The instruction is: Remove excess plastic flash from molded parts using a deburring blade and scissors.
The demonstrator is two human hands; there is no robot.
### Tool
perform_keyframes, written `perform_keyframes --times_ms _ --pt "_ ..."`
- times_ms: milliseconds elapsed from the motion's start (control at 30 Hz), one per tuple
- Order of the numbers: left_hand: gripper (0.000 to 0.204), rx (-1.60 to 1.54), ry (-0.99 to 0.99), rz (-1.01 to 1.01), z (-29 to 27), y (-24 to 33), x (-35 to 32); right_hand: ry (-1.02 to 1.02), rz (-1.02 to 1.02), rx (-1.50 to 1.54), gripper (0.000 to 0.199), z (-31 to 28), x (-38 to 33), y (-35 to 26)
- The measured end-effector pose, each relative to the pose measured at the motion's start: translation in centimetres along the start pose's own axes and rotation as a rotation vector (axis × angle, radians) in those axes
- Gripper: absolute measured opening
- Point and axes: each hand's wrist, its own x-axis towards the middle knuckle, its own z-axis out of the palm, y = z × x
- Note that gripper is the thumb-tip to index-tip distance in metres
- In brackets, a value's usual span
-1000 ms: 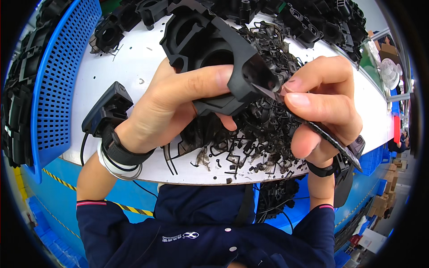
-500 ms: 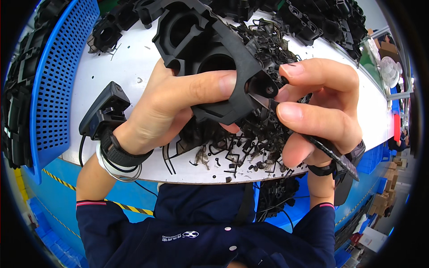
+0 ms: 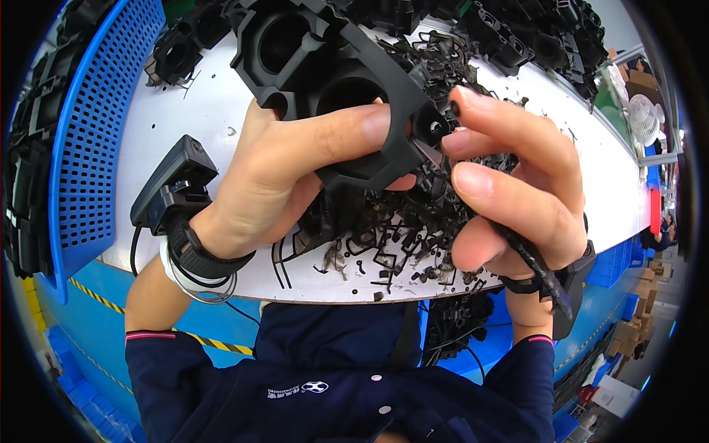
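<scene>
My left hand (image 3: 284, 166) is closed on a black moulded plastic part (image 3: 402, 88) with large round openings, its thumb lying along the front. Beside the part's right edge is my right hand (image 3: 524, 177), fingers curled round a thin dark-handled knife (image 3: 533, 269). The handle slants down and right out of the palm. A thin blade seems to reach the small round opening at the part's right end, mostly hidden by the fingers. On the index fingertip sits a small black scrap (image 3: 454, 108).
Black plastic trimmings (image 3: 391, 251) lie heaped on the white table (image 3: 177, 111). A blue perforated basket (image 3: 96, 125) holding black parts stands at the left. More black parts (image 3: 509, 37) are piled along the back. Wrist-worn black devices (image 3: 173, 184) flank both forearms.
The plastic part has shifted slightly left and up with my left hand. My right hand has moved a little left, its index finger lifting away from the part with a black scrap on its tip.
</scene>
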Motion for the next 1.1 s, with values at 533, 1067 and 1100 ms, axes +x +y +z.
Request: perform_keyframes --times_ms 533,1067,1100 --pt "0.021 0.017 0.102 0.081 1.1 -0.5 0.2 0.083 -0.076 -0.375 0.027 1.0 -1.0 -1.3" --pt "0.034 0.010 0.168 -0.023 0.6 0.6 1.0 0.172 -0.087 -0.448 0.020 0.2 -0.4 1.1" --pt "0.034 0.010 0.204 -0.009 0.8 0.7 1.1 0.151 -0.091 -0.460 0.021 0.2 -0.2 1.3"
